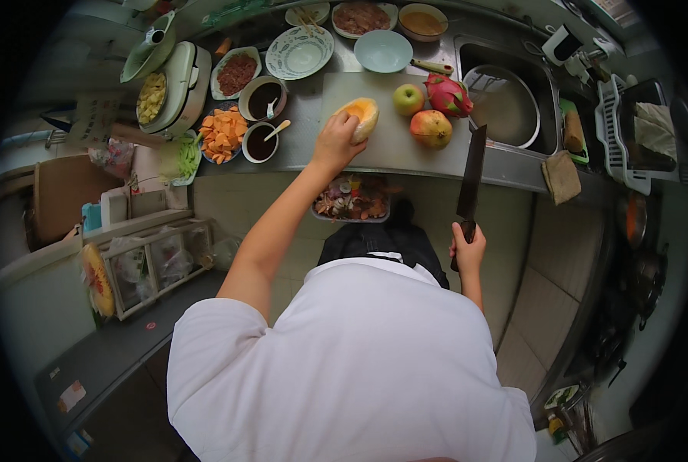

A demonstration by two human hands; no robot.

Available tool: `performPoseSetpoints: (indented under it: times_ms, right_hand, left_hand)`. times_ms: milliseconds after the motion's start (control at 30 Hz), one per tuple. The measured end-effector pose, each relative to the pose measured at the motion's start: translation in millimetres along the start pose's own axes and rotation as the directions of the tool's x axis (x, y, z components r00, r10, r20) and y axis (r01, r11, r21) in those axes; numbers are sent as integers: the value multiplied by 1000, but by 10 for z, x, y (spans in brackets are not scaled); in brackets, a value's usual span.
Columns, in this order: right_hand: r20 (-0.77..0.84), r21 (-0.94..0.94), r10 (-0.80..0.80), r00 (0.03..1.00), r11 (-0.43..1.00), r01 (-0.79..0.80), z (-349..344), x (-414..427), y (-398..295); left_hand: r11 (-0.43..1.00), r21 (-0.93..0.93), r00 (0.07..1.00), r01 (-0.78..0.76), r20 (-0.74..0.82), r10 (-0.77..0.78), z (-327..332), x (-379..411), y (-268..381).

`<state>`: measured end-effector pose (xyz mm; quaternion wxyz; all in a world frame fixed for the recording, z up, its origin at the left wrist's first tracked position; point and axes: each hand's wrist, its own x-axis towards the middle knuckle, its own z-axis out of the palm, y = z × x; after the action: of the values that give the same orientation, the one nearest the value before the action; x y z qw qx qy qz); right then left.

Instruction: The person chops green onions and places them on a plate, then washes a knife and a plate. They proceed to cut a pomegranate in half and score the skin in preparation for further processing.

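My left hand (337, 137) grips a piece of melon (368, 111) with orange flesh and pale rind, above the pale cutting board (390, 144). In my right hand (468, 247) is the dark handle of a large kitchen knife (472, 176). Its blade points away from me, past the counter's front edge and beside the board's right side. A green-yellow apple (408, 99), a pink dragon fruit (448, 95) and a round red-and-yellow fruit (430, 129) sit together on the board's right part.
Left of the board are bowls of dark sauce (264, 99), cut orange chunks (223, 134) and minced meat (236, 74). Empty bowls (383, 51) stand behind it. A sink (505, 58) holding a basin lies right. A scrap bin (352, 202) sits below the counter edge.
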<state>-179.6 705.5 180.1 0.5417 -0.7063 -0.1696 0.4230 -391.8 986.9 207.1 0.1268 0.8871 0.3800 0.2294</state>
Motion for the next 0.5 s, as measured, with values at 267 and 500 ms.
performPoseSetpoints:
  times_ms: [267,500]
  right_hand:
    - [-12,-83,-18,1000,996,17,78,-21,-29]
    - [-54,-75,18,998,997,-22,166,-119,-25]
  left_hand:
    - [988,155,997,-6,-74,18,-358,470,-400]
    - [980,162,992,-118,-34,125,-336,679,-528]
